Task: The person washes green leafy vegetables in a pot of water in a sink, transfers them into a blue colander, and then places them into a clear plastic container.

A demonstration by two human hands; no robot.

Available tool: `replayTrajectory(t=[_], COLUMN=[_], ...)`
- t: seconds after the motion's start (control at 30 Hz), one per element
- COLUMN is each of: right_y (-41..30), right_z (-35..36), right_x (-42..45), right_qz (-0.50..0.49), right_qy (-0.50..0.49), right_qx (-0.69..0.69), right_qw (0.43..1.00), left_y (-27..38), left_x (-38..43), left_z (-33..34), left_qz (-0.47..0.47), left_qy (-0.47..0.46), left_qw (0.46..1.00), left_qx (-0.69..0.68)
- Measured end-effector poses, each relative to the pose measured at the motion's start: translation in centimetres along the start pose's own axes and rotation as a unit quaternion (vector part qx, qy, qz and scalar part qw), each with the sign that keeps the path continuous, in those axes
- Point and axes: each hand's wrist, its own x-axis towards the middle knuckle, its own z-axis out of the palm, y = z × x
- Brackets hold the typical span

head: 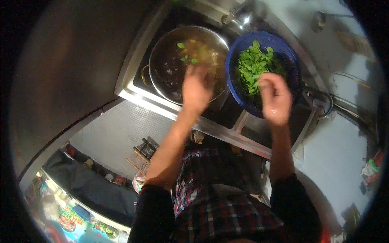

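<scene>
My left hand (pixel 197 91) reaches over a large round metal pot (pixel 158 76) filled with brownish water. Its fingers are blurred, so I cannot tell whether they hold anything. A few green leaves (pixel 189 59) float just beyond the fingertips. To the right, a blue plastic colander (pixel 232 80) contains a heap of leafy greens (pixel 250 66). My right hand (pixel 276 98) is over the colander's near right side with curled fingers beside the greens. Whether leaves are pinched in it is unclear.
The pot and colander sit in a steel-rimmed sink unit (pixel 212 131), with a tap (pixel 243 21) behind them. A dark metal panel (pixel 70 60) rises at left. A small wooden stool (pixel 141 158) stands on the textured floor (pixel 121 127). A pipe (pixel 329 104) runs at right.
</scene>
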Motion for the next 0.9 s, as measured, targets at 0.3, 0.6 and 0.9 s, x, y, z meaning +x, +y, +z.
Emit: replayTrajectory(t=[0.3, 0.6, 0.9], right_y=[4.3, 8.9, 10.1], right_z=[19.1, 25.6, 27.5], right_x=[0.2, 2.6, 1.9], right_qz=[-0.026, 0.116, 0.022], right_qy=[-0.201, -0.426, -0.521], right_qx=[-0.267, -0.319, -0.376], right_qw=[0.942, 0.839, 0.766], left_y=[-9.1, -13.3, -14.9], left_x=[12.1, 11.5, 6.0], left_z=[0.3, 2.9, -0.1], left_qz=[0.042, -0.006, 0.033], left_qy=[-0.148, -0.34, -0.224], left_qw=[0.95, 0.914, 0.973], left_qx=[0.271, 0.223, 0.052])
